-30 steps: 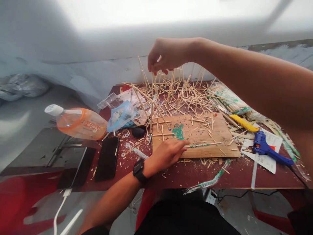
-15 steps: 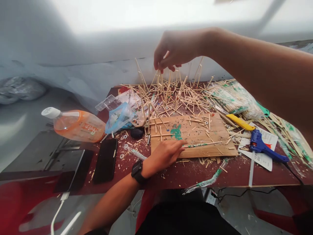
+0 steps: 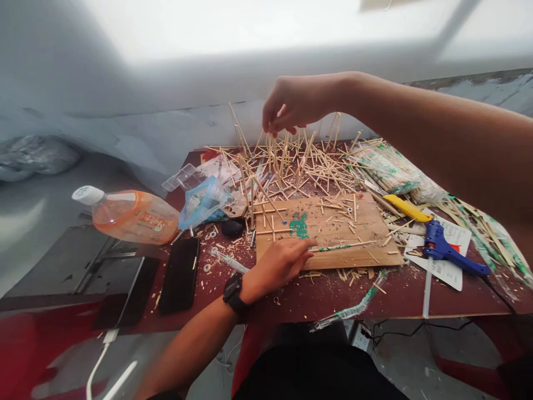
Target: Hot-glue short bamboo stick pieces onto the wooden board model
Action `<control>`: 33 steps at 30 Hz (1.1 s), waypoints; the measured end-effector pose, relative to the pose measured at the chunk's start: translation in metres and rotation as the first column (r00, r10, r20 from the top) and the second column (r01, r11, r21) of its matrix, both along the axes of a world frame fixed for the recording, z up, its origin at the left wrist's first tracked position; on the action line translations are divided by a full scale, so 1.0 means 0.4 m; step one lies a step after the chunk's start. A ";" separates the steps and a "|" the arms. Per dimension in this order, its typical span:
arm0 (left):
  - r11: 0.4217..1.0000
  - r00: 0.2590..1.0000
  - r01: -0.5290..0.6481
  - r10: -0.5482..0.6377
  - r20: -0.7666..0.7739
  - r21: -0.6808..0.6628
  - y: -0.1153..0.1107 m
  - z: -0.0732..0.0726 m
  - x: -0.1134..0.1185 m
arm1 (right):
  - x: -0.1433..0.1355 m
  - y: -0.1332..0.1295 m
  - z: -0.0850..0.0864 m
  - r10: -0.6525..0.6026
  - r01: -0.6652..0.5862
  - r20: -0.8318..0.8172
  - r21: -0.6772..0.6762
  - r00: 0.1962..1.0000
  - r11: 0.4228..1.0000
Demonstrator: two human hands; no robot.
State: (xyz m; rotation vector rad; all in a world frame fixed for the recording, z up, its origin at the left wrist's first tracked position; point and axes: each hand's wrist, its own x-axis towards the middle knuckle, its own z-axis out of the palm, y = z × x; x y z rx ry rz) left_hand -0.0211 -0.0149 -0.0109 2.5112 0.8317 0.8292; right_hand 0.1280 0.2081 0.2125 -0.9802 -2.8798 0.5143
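Observation:
My right hand [image 3: 287, 108] is raised over the heap at the back, fingers pinched on the top of some thin wooden sticks [image 3: 272, 153] that stand leaning together. My left hand [image 3: 287, 258] rests on the wooden board [image 3: 325, 222], its fingers closed around one end of a wooden stick with green marks [image 3: 341, 247]. The rest of that stick points right across the board. Beside the left fingers is a green patch [image 3: 298, 225] on the board. Short cut sticks lie on the board too.
A heap of wooden sticks [image 3: 325, 166] covers the table's back. At right lie a yellow-handled cutter [image 3: 406, 207], a blue glue gun [image 3: 447, 250] and bagged sticks [image 3: 387, 164]. At left are an orange drink bottle [image 3: 137, 215], a phone [image 3: 179, 275] and a blue bag [image 3: 204, 200].
My right hand has come down slightly in the picture, still pinching the tops of the sticks. My left hand and the stick on the board look almost unmoved.

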 end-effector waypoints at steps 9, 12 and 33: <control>1.000 1.000 -0.001 0.000 -0.017 -0.024 0.001 -0.002 0.000 | -0.008 0.001 -0.007 -0.009 0.010 0.014 -0.014 1.000 1.000; 1.000 1.000 -0.004 0.004 -0.009 -0.007 0.001 -0.002 0.000 | -0.007 0.001 -0.007 -0.009 0.009 0.017 -0.012 1.000 1.000; 1.000 1.000 -0.005 0.005 -0.005 -0.004 0.003 -0.005 -0.002 | -0.003 -0.003 0.016 -0.028 0.028 -0.007 -0.005 1.000 1.000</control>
